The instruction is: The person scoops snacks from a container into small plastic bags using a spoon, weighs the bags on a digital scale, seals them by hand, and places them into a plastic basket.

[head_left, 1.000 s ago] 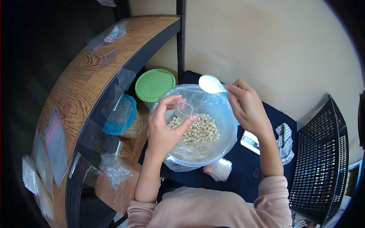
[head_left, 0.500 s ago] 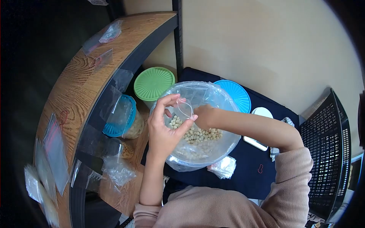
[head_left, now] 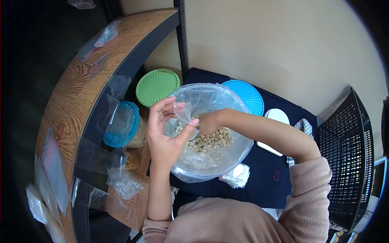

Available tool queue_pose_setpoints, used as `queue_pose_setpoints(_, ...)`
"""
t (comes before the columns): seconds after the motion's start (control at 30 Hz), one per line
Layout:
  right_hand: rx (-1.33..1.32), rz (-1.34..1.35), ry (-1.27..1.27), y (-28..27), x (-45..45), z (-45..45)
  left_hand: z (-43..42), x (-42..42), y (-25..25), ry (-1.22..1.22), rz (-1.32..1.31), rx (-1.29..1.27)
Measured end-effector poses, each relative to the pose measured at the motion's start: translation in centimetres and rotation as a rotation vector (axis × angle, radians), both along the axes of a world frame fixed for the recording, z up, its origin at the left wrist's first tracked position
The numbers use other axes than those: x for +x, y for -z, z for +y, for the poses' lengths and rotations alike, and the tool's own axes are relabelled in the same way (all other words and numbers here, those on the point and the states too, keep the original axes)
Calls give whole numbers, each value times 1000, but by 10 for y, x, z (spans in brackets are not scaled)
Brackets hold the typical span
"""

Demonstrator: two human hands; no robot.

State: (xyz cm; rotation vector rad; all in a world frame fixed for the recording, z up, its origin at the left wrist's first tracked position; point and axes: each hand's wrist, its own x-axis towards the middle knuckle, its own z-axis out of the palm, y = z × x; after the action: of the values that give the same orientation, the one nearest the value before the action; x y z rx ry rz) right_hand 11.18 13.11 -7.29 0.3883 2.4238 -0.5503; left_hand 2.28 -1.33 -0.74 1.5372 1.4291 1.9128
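My left hand (head_left: 164, 131) pinches the mouth of a small clear plastic bag (head_left: 183, 113), its rim spread into a loop between finger and thumb. Below it stands a large round tub (head_left: 240, 156) lined with clear plastic, with pale, round, nut-like pieces (head_left: 210, 141) at its bottom. Inside the tub, my right hand (head_left: 211, 121) is curled just above these pieces, close beside the small bag. Its fingertips point downward and are mostly hidden, so what they hold cannot be made out.
Behind the tub are a green-lidded container (head_left: 158, 87) and a blue lid (head_left: 245, 97). A white scale-like device (head_left: 277, 117), a black basket (head_left: 344, 162) and a stack of clear bags (head_left: 236, 176) are to the right. The wooden shelf (head_left: 77, 85) at left holds more bags.
My right hand has shifted slightly left and down within the tub, closer to the small bag. The bag's loop looks narrower and more tilted. The whole view has shifted a little.
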Motion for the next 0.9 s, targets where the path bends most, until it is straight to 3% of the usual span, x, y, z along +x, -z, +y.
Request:
queue_pose_setpoints(0.07, -60, 28, 19, -11, -1, -3, -1, -1, 0, -5, 0, 6)
queue_pose_setpoints(0.13, -175, 40, 204, -26, 1, -6, 0, -2, 1, -26, 10, 45)
queue_pose_setpoints(0.27, -126, 242, 99, -48, 10, -5, -3, -3, 1, -73, -61, 139)
queue_pose_setpoints(0.43, -82, 489, 202, -98, 37, -12, -6, -4, 4, -102, -123, 233)
queue_pose_setpoints(0.63, 110, 450, 340, -155, 69, -11, -2, -3, 1, 0, 50, 21)
queue_pose_setpoints(0.9, 184, 452, 378, -205, 91, -21, -2, -4, -1, 18, 83, 20)
